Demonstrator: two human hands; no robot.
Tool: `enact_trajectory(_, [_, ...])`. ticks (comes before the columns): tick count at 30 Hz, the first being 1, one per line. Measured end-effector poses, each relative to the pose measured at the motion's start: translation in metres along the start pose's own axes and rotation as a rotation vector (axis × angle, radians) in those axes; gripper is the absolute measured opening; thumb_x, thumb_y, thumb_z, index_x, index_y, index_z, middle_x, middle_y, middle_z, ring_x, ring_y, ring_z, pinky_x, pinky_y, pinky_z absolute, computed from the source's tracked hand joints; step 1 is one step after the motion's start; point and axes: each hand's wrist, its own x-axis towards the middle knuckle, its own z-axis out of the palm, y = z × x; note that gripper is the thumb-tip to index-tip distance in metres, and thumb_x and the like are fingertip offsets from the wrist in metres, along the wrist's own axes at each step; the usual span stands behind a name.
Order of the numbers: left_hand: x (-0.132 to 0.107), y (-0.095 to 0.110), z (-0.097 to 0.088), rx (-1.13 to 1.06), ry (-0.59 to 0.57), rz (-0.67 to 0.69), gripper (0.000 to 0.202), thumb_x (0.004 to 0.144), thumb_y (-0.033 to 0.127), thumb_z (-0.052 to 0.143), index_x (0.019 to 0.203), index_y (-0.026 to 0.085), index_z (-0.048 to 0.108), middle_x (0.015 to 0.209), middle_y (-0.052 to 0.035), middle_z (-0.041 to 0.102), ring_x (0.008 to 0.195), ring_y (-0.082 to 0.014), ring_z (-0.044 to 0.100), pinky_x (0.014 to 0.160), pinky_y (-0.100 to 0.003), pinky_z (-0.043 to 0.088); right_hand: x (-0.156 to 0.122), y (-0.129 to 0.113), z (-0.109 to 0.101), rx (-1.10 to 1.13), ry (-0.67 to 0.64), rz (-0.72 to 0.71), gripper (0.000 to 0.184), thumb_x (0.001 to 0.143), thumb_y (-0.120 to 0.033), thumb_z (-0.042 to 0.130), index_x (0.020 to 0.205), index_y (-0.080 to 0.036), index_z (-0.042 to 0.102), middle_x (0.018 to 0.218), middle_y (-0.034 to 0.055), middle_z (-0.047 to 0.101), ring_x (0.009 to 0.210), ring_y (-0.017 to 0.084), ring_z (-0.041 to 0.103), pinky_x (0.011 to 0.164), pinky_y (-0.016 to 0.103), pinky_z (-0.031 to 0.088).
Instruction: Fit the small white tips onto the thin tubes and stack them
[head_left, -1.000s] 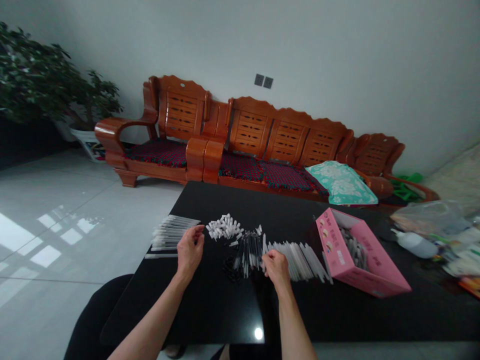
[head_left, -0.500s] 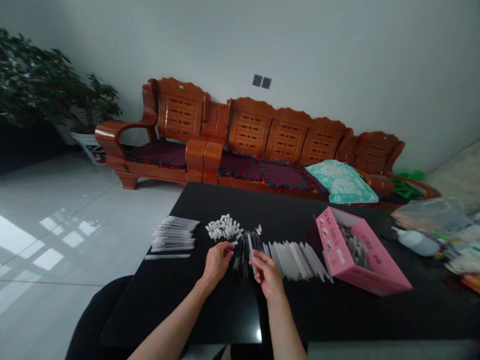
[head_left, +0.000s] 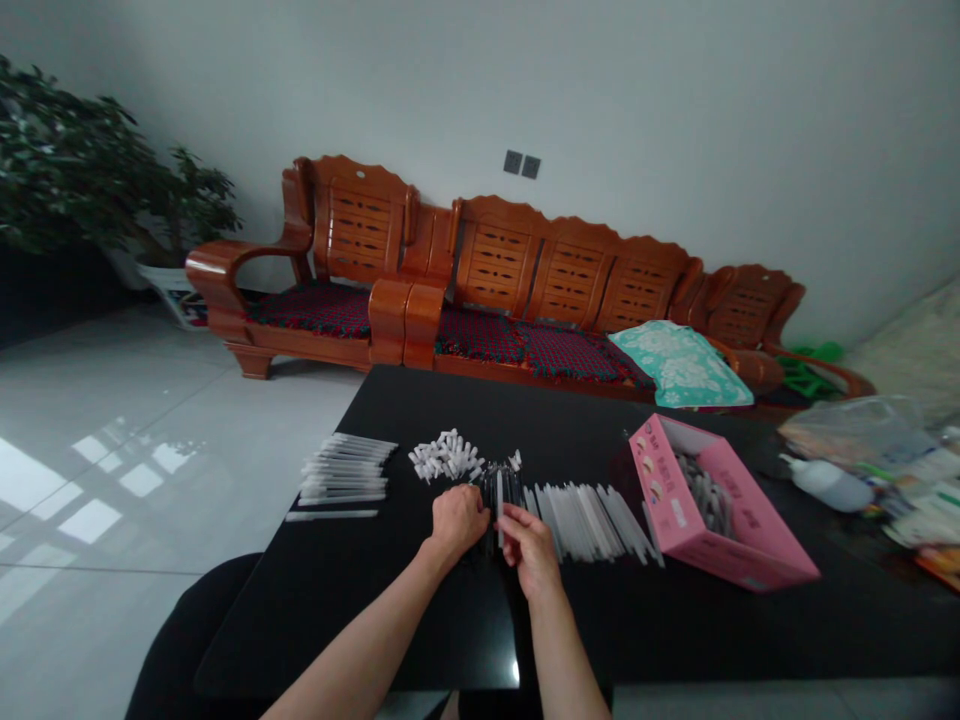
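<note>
My left hand (head_left: pixel 456 518) and my right hand (head_left: pixel 528 535) are close together over the black table (head_left: pixel 420 620). The right hand pinches a thin white tube (head_left: pixel 500 505) that stands nearly upright. The left hand's fingers are curled at a heap of dark thin rods (head_left: pixel 501 484); what they hold is hidden. A row of white tubes (head_left: pixel 589 505) lies just right of the hands. A pile of small white caps (head_left: pixel 448 457) sits behind them. A neat stack of white tubes (head_left: pixel 346 467) lies at the table's left edge.
An open pink box (head_left: pixel 724 535) with more rods stands at the right. A white bottle (head_left: pixel 825 482) and plastic bags (head_left: pixel 862 432) lie beyond it. A wooden sofa (head_left: pixel 517 275) lines the wall; a potted plant (head_left: pixel 90 190) is at the far left.
My left hand moved from the left stack of tubes rightwards to the dark rods. My right hand shifted left with a white tube and now meets the left hand.
</note>
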Motion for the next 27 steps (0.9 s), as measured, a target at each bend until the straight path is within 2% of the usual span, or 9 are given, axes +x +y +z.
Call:
enact_trajectory(7, [0.001, -0.006, -0.010, -0.042, 0.050, -0.100, 0.017, 0.077, 0.030, 0.055, 0.077, 0.019, 0.068, 0.081, -0.0106, 0.071, 0.080, -0.0243, 0.066, 0.067, -0.029, 0.043, -0.003, -0.003, 0.001, 0.028, -0.002, 0.004, 0.049, 0.054, -0.033, 0.081, 0.094, -0.009, 0.065, 0.059, 0.0043, 0.068, 0.032, 0.007, 0.046, 0.028, 0.016, 0.026])
enact_trajectory(11, [-0.005, -0.021, -0.022, -0.129, 0.141, -0.023, 0.019, 0.083, 0.030, 0.048, 0.080, 0.020, 0.064, 0.075, -0.0069, 0.069, 0.073, -0.0198, 0.065, 0.063, -0.026, 0.040, -0.003, -0.004, 0.002, 0.055, -0.014, 0.005, 0.046, 0.054, -0.031, 0.080, 0.091, -0.009, 0.067, 0.059, 0.0051, 0.069, 0.032, 0.007, 0.046, 0.028, 0.016, 0.026])
enact_trajectory(14, [-0.013, -0.039, -0.030, -0.281, 0.183, 0.048, 0.019, 0.086, 0.032, 0.045, 0.083, 0.022, 0.061, 0.067, -0.0020, 0.065, 0.064, -0.0165, 0.062, 0.061, -0.024, 0.039, -0.002, -0.008, 0.003, 0.098, -0.036, -0.021, 0.041, 0.054, -0.029, 0.080, 0.089, -0.009, 0.068, 0.060, 0.0053, 0.069, 0.034, 0.008, 0.048, 0.029, 0.017, 0.029])
enact_trajectory(18, [-0.027, -0.061, -0.034, -0.575, 0.094, 0.063, 0.024, 0.085, 0.041, 0.046, 0.082, 0.021, 0.060, 0.059, 0.0014, 0.059, 0.051, -0.0137, 0.054, 0.051, -0.022, 0.037, 0.002, -0.021, 0.009, 0.194, -0.047, -0.089, 0.032, 0.057, -0.027, 0.079, 0.082, -0.011, 0.067, 0.062, 0.0054, 0.070, 0.038, 0.010, 0.054, 0.032, 0.018, 0.035])
enact_trajectory(21, [-0.036, -0.068, -0.036, -0.734, 0.017, 0.056, 0.029, 0.082, 0.046, 0.051, 0.084, 0.020, 0.063, 0.060, 0.0011, 0.058, 0.048, -0.0123, 0.050, 0.046, -0.021, 0.036, 0.005, -0.034, 0.016, 0.247, -0.018, -0.162, 0.029, 0.060, -0.029, 0.079, 0.079, -0.014, 0.062, 0.064, 0.0042, 0.070, 0.045, 0.013, 0.061, 0.037, 0.020, 0.044])
enact_trajectory(27, [-0.042, -0.069, -0.046, -0.729, 0.002, 0.099, 0.029, 0.081, 0.044, 0.053, 0.085, 0.018, 0.066, 0.062, 0.0002, 0.059, 0.051, -0.0122, 0.051, 0.047, -0.020, 0.037, 0.007, -0.053, 0.031, 0.258, 0.011, -0.319, 0.028, 0.067, -0.030, 0.077, 0.082, -0.016, 0.058, 0.068, 0.0044, 0.071, 0.055, 0.017, 0.067, 0.049, 0.025, 0.054])
